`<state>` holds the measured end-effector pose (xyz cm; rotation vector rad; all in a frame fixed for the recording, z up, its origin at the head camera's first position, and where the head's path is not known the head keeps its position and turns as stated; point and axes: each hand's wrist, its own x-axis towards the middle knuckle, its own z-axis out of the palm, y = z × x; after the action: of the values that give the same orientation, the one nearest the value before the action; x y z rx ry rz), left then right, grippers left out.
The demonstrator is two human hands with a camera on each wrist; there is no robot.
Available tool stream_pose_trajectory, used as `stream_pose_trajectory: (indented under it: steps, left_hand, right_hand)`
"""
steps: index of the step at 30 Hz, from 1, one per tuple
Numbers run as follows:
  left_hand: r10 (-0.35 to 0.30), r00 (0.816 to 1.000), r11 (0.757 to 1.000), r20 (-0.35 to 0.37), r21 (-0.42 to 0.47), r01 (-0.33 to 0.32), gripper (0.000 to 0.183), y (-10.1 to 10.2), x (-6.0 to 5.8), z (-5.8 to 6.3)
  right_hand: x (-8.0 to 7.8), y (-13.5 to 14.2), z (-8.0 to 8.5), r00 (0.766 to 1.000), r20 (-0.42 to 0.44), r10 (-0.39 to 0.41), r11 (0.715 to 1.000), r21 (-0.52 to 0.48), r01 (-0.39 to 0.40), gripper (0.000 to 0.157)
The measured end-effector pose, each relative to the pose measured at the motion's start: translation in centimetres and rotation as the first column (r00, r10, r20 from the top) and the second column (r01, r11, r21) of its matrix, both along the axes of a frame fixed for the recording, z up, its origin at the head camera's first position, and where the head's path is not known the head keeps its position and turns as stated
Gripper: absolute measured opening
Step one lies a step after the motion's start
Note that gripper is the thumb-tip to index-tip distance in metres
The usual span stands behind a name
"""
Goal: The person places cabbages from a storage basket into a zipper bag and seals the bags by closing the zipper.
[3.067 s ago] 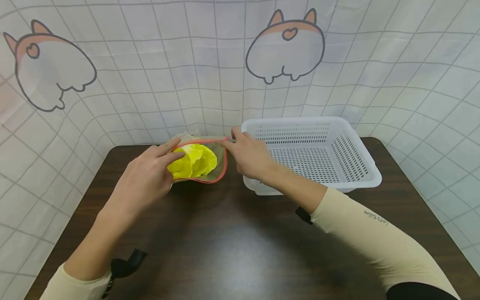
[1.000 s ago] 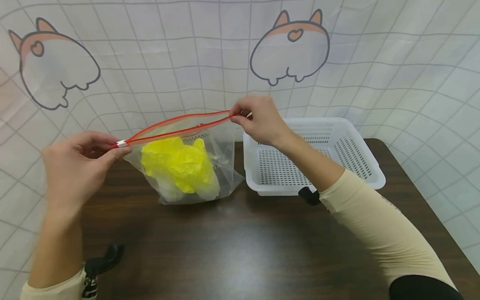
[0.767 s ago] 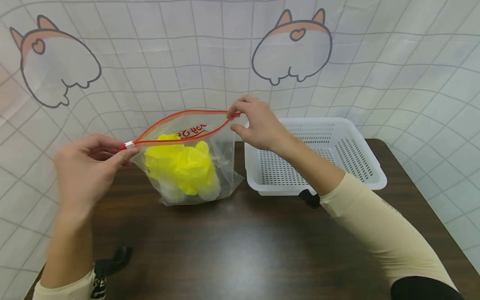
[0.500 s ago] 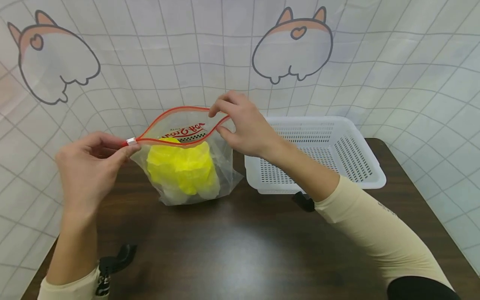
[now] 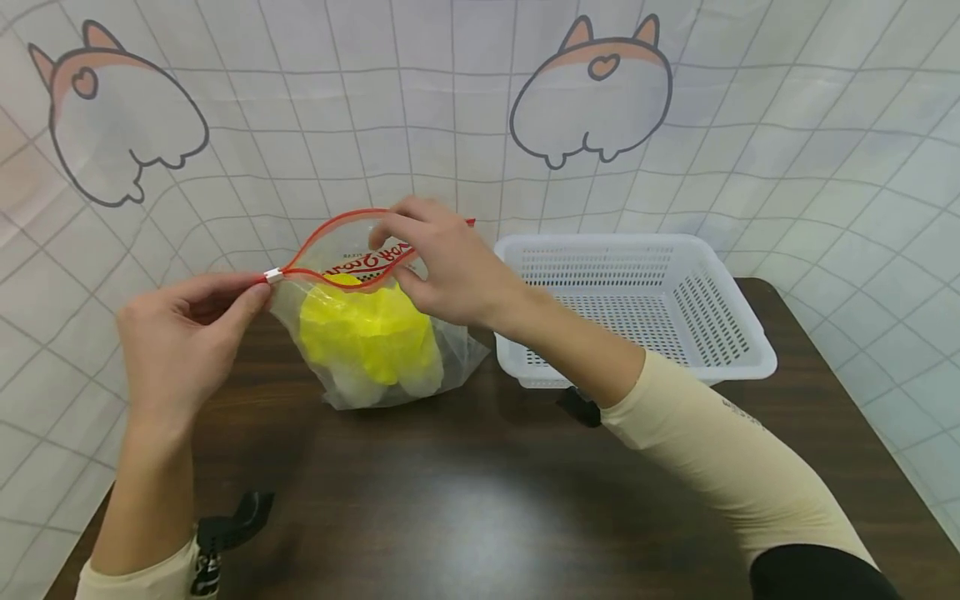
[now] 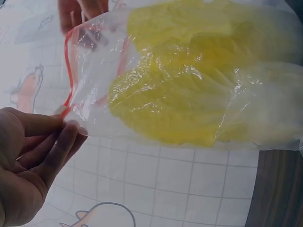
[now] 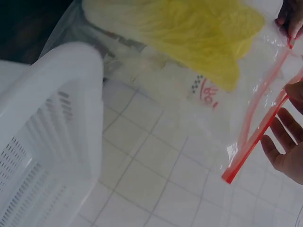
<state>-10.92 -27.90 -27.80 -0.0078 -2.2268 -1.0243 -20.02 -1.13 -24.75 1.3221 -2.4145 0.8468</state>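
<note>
A clear zip bag (image 5: 457,346) with red zip strips stands on the dark table, its mouth parted. Inside lie napa cabbages (image 5: 367,333), yellow and leafy above, with white bases. At the mouth's left corner my left hand (image 5: 176,342) pinches the strip by the white slider (image 5: 273,274). My right hand (image 5: 457,271) is at the mouth's right side, fingers by the back strip and thumb near the front one, with a gap between. In the right wrist view, the right hand's fingers (image 7: 284,135) spread loosely along the red strip.
A white perforated plastic basket (image 5: 757,354) stands to the bag's right at the table's back. Behind rises a white gridded curtain (image 5: 442,108) with cartoon animal prints. Bare dark wood of the table (image 5: 450,500) shows in front of the bag.
The bag first lay low near both hands, then was raised upright and stretched at its corners. My right hand has since left the right corner and slid left along the mouth, which has widened.
</note>
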Motion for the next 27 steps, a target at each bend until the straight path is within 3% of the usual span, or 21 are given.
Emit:
stream_pose_trajectory:
  steps: [7, 13, 22, 27]
  left_hand:
    - [0.011, 1.000, 1.000, -0.014, 0.029, -0.011, 0.015, 0.4, 0.1, -0.1]
    - [-0.046, 0.997, 0.997, -0.063, 0.053, 0.049, 0.012, 0.9, 0.1, -0.2]
    - [-0.145, 0.981, 0.987, -0.126, 0.048, 0.152, 0.006, 1.3, 0.3, -0.1]
    - [-0.165, 0.975, 0.984, -0.149, 0.043, 0.173, 0.005, 1.2, 0.5, -0.3]
  right_hand:
    - [1.0, -2.1, 0.2, 0.999, 0.000, 0.038, 0.999, 0.033, -0.038, 0.034]
    - [1.8, -3.5, 0.6, 0.999, 0.031, 0.026, 0.998, 0.061, -0.028, 0.041]
    - [2.0, -5.8, 0.8, 0.993, -0.045, 0.112, 0.990, 0.086, -0.107, 0.026]
    - [1.8, -6.4, 0.6, 0.987, -0.093, 0.130, 0.990, 0.072, -0.123, 0.018]
